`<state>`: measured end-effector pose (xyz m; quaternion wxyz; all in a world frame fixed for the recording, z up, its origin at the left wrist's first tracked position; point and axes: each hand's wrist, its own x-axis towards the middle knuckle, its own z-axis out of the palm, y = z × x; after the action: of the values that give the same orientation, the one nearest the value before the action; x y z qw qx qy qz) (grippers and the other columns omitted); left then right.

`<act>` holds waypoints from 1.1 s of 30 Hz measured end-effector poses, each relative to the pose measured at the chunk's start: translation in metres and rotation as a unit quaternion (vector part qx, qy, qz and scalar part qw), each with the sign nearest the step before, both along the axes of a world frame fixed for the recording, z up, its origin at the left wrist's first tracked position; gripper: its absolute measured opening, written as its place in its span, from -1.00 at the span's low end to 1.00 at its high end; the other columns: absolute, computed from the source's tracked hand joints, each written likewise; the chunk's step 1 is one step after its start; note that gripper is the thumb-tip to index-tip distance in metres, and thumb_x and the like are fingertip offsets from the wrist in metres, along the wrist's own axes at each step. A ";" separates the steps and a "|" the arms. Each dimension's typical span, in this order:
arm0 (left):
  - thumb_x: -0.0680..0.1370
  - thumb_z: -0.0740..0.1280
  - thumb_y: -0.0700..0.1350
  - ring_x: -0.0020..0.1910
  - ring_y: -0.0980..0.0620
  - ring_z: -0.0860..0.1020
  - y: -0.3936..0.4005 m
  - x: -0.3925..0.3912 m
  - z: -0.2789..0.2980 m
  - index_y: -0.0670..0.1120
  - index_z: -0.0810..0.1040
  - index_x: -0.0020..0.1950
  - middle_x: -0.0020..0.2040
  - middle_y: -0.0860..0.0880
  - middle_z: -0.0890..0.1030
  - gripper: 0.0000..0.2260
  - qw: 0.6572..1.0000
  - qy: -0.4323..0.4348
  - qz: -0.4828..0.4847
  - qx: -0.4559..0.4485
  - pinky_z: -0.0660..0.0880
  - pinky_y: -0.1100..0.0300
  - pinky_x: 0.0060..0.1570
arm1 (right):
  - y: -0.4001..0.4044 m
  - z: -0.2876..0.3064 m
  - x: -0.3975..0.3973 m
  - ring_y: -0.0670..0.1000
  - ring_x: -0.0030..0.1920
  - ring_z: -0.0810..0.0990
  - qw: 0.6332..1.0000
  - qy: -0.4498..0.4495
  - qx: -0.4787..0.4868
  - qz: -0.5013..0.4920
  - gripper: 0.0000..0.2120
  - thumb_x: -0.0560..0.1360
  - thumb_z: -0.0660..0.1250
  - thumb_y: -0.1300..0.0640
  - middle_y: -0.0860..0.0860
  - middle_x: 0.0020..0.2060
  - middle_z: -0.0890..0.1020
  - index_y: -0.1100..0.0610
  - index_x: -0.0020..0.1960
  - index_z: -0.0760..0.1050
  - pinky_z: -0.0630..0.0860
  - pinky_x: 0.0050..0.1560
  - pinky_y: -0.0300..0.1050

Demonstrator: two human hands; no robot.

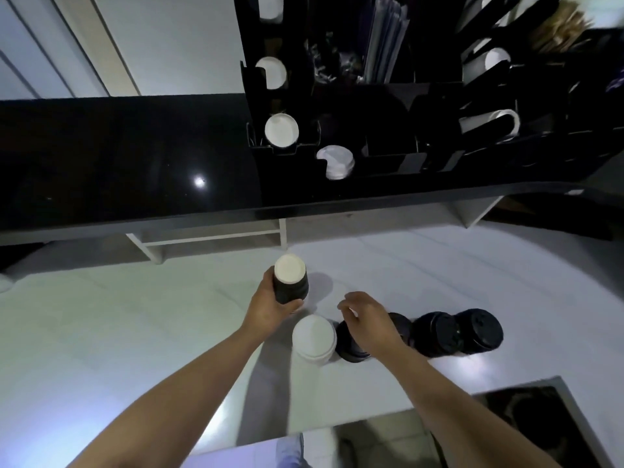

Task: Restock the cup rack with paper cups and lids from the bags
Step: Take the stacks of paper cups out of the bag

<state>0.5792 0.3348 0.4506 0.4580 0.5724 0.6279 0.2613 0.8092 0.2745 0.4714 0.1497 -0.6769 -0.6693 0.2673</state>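
**Tech A:** Status of the hands?

**Tech B:** Left hand point(270, 307) grips a stack of black ribbed cups point(290, 282), fingers and thumb curled round the lower wall, white base facing up, i.e. stack is inverted. It sits over the white worktop point(135, 332), towards the far edge, below the black counter point(118, 157). Can't tell whether it touches the worktop or is lifted off. Right hand point(366, 320) holds nothing: fingers loosely curled, hovering over a stack of black lids point(351, 342).

**Tech A:** Other stock?

**Tech B:** White lid stack point(314, 337) just beside the black lids, near side of the gripped cups. Two more black lid stacks point(435, 332) point(479, 331) in a row to the right. Cup rack point(405, 106) stands on the counter w/ white cup bases showing in its left slots. No bags in view.

**Tech A:** Handling notes, cups?

**Tech B:** Est. light, paper. Wall is prob. stiff enough when nested, but crushes if squeezed hard. Ribbing should give good friction, low slip risk. Take hold mid-to-lower wall, wrap grip, as now. Avoid pinching the rim: it deforms.

**Tech A:** Lids?

**Tech B:** Thin plastic, v. light, smooth. A stack likely shears or topples if taken from the top only. Rec. grip the sides low, thumb opposite fingers, keep upright.
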 end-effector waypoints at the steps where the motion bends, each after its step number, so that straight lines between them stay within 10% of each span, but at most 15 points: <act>1: 0.36 0.63 -0.13 0.22 0.13 0.44 0.000 -0.001 0.000 0.04 0.25 0.52 0.25 0.16 0.48 -0.16 1.000 0.001 -0.005 0.004 0.36 0.24 0.19 | 0.000 -0.001 0.000 0.05 0.31 0.53 1.000 -0.001 0.002 0.001 -0.77 0.63 0.24 0.19 0.07 0.31 0.56 0.15 0.15 0.66 0.41 0.26 -0.16; 5: 0.37 0.62 -0.08 0.16 0.25 0.47 -0.003 -0.011 0.007 0.14 0.33 0.38 0.19 0.27 0.49 -0.30 0.998 0.038 -0.038 0.026 0.34 0.48 0.07 | 0.003 0.002 -0.002 0.03 0.28 0.54 1.000 -0.004 0.003 -0.001 -0.78 0.63 0.24 0.19 0.05 0.27 0.59 0.14 0.14 0.66 0.38 0.21 -0.24; 9: 0.58 0.38 0.06 0.40 -0.08 0.45 -0.023 -0.026 0.014 -0.12 0.36 0.51 0.44 -0.09 0.45 -0.45 0.983 0.177 -0.047 0.012 0.43 0.08 0.34 | 0.005 0.014 -0.006 0.03 0.24 0.57 1.000 -0.008 0.011 -0.003 -0.77 0.64 0.24 0.18 0.02 0.22 0.62 0.14 0.16 0.65 0.38 0.20 -0.26; 17: 0.65 0.21 0.03 0.19 0.01 0.53 -0.074 -0.032 0.044 0.02 0.59 0.24 0.23 0.06 0.58 -0.74 0.928 0.305 -0.170 0.128 0.52 0.09 0.10 | -0.016 0.031 -0.009 0.06 0.13 0.60 0.999 -0.016 0.024 -0.036 -0.75 0.65 0.17 0.18 -0.01 0.12 0.67 0.14 0.17 0.62 0.49 0.14 -0.06; 22: 0.60 0.22 0.00 0.02 -0.02 0.58 -0.072 0.019 0.052 0.00 0.63 0.13 0.06 0.03 0.63 -0.76 0.884 0.267 -0.277 0.264 0.51 0.12 -0.04 | -0.064 0.031 0.013 0.09 -0.27 0.51 0.994 -0.008 0.047 -0.099 -0.78 0.60 0.16 0.20 0.05 -0.32 0.55 0.13 -0.22 0.43 0.49 -0.22 0.10; 33: 0.58 0.10 0.08 -0.08 -0.10 0.59 -0.184 0.201 0.046 0.00 0.58 -0.02 -0.09 -0.03 0.63 -0.71 0.767 0.188 -0.523 0.321 0.50 0.02 -0.13 | -0.268 0.034 0.116 0.02 -0.18 0.58 0.940 -0.052 0.050 -0.335 -0.82 0.59 0.24 0.06 -0.02 -0.20 0.64 0.07 -0.10 0.57 0.52 -0.16 0.03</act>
<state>0.7806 0.1513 0.4964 0.1865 0.9635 0.1840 0.0546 0.9251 0.0062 0.5053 0.2293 -0.8664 -0.4233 0.1325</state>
